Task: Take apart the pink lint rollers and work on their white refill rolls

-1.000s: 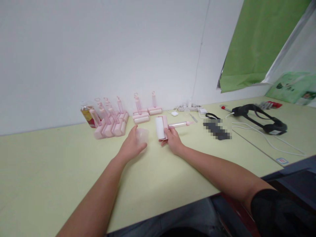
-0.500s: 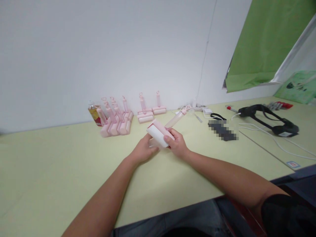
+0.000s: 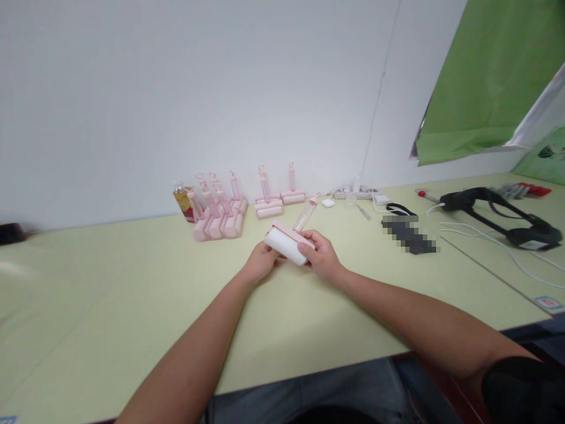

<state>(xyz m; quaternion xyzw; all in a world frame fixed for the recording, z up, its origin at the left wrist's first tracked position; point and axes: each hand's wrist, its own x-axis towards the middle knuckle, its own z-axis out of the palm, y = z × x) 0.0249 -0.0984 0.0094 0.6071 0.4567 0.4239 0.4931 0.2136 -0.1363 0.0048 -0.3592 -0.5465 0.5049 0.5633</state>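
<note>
A pink lint roller (image 3: 286,244) with a white roll is held up above the table in front of me, its see-through pink handle pointing away and slightly right. My right hand (image 3: 322,256) is closed round the roller's right end, thumb on the white roll. My left hand (image 3: 260,263) is closed at its left end, with fingertips partly hidden beneath it. Several more pink lint rollers (image 3: 216,221) stand with handles up in a group at the back left. A few others (image 3: 269,209) stand nearer the middle by the wall.
Behind the left group stands a bottle (image 3: 184,202) with a yellow and red label. A power strip (image 3: 359,193) with white cables lies along the wall. Farther right are a blurred dark item (image 3: 408,234) and a black headset (image 3: 498,215). A dark object (image 3: 11,233) sits far left.
The lint roller has turned so its handle points more steeply away. The clear piece seen by my left hand is now out of sight. The view has shifted slightly left.
</note>
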